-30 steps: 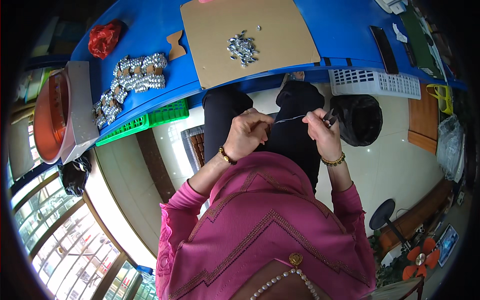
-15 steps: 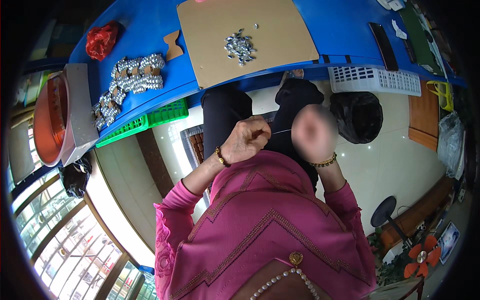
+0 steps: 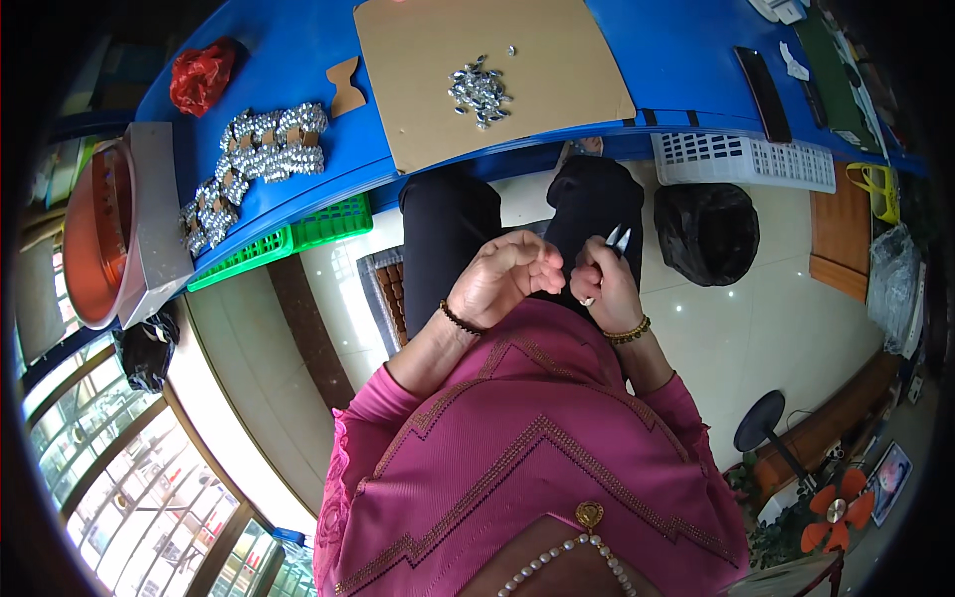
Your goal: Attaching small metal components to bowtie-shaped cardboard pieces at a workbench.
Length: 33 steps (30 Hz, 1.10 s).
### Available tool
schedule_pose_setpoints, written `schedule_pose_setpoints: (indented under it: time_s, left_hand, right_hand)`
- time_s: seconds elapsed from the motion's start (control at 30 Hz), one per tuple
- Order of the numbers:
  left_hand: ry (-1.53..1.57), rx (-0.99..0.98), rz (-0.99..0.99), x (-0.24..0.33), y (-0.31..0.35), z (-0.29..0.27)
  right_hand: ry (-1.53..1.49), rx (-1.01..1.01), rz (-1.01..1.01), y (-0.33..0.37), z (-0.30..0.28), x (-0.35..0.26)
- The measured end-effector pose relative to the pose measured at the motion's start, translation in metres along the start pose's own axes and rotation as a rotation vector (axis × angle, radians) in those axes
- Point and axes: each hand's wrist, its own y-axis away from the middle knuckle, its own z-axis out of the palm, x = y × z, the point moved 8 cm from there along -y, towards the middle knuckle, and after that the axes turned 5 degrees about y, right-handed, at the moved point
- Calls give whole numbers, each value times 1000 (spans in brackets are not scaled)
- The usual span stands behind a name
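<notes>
Both hands are held close together above my lap. My right hand (image 3: 609, 291) is closed around a small pair of snips (image 3: 619, 240), whose two short, pointed silver blades stick out past the fingers toward the table. Beside it, my left hand (image 3: 505, 279) has its palm partly turned up and its fingers curled in toward the thumb. Whatever those fingertips pinch is too small to make out. In front of me, a loose pile of shiny silver beads or stones (image 3: 480, 92) lies on a brown cardboard sheet (image 3: 557, 85), with one stone apart from it.
Bundled silver strands (image 3: 264, 149) and a crumpled red bag (image 3: 202, 78) lie on the blue table (image 3: 288, 60) at left. A phone (image 3: 763, 95) is at right. Below the table edge are a white basket (image 3: 746, 162), a black-lined bin (image 3: 706, 234) and a green crate (image 3: 333, 221).
My hands have drawn together, and the right has moved slightly left. The thin thread stretched between them is no longer visible. The snips' blades now show at the right hand.
</notes>
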Motion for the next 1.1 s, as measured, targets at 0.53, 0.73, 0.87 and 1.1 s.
schedule_pose_setpoints:
  time_s: [0.53, 0.73, 0.87, 1.1]
  left_hand:
    - [-512, 107, 218, 12, -3, -7]
    - [-673, 151, 192, 4, 0, -10]
    - [-989, 121, 323, 7, -1, -4]
    - [-703, 237, 228, 12, -3, -18]
  right_hand:
    - [766, -98, -347, -6, 19, -47]
    - [937, -123, -407, -4, 32, -38]
    - [1044, -25, -658, 7, 43, -54]
    - [891, 56, -416, -9, 11, -54]
